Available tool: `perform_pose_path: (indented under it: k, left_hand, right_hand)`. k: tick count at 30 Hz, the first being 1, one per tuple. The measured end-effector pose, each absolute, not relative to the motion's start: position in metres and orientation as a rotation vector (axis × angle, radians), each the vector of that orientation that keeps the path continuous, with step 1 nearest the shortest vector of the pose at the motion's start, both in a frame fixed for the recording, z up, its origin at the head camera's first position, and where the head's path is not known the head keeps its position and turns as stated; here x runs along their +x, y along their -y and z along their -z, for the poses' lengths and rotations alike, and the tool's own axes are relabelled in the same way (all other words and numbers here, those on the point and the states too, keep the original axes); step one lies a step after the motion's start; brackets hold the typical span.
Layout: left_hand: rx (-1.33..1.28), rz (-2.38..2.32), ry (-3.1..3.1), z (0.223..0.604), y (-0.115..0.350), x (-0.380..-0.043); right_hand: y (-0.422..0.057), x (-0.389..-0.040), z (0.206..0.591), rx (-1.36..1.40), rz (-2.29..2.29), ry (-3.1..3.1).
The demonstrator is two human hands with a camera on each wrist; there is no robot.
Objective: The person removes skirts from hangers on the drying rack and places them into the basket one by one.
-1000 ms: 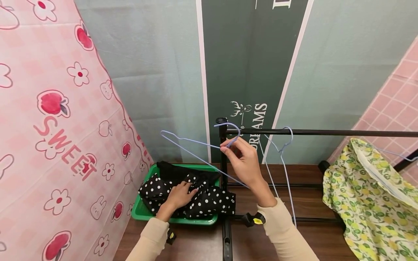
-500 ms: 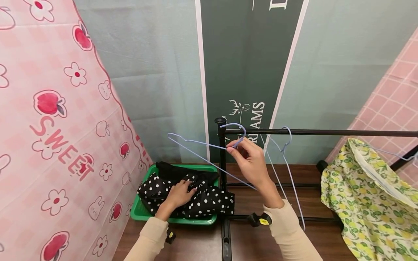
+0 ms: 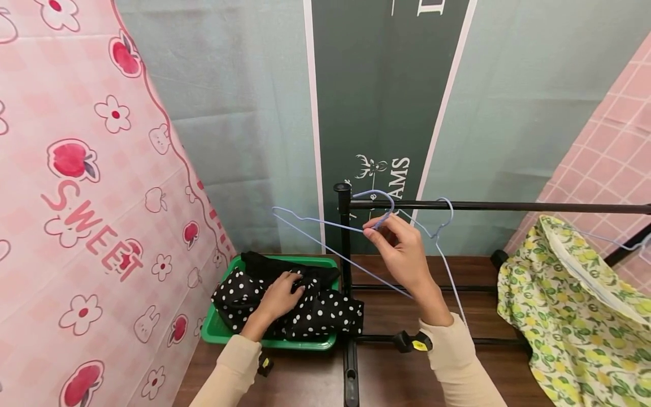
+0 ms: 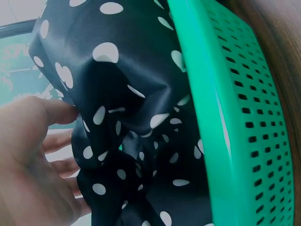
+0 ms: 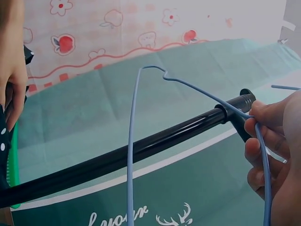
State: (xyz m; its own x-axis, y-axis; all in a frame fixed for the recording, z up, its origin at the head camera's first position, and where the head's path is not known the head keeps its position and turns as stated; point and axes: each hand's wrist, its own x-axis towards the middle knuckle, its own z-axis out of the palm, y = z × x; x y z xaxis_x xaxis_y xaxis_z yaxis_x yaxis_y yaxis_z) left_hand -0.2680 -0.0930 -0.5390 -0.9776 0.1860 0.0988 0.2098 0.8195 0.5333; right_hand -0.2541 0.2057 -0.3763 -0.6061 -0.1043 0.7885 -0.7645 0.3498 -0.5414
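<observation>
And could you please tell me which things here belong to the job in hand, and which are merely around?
Probably part of the job:
bluish hanger, pinched by the right hand
polka-dot cloth, touched by the left hand
green basket under that cloth
black rack

Seemingly just around:
lemon-print cloth
second hanger on the rack
pink apple-print sheet
greenish backdrop

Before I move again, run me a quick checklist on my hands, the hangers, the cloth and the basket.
1. Right hand holding the blue hanger: ok, pinched near the hook's base.
2. Held hanger bare of cloth: ok.
3. Held hanger's hook seated on the black rail: cannot tell; they overlap in the head view.
4. Left hand gripping the polka-dot cloth: cannot tell; it touches it, but fingertips are partly hidden.
5. Polka-dot cloth fully inside the green basket: not ok, part extends past the rim.
</observation>
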Motion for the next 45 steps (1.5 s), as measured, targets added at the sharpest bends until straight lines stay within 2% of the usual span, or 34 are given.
perform_pose_path:
  k: [11,34,45]
  left_hand:
    - [-0.398,0.929,2.854,0.528,0.078,-0.271]
    - [-0.628,1.249,2.606,0.478,0.025,-0.27]
    - [-0.695,1.407,2.565,0.472,0.014,-0.27]
  right_hand:
    - [-0.214,-0.247,0.373,0.735,-1.235,1.978]
    - [-0.23,-0.233,0.374,0.671,-1.204,2.016]
    - [-0.241,-0.226,0.374,0.648,-1.219,2.021]
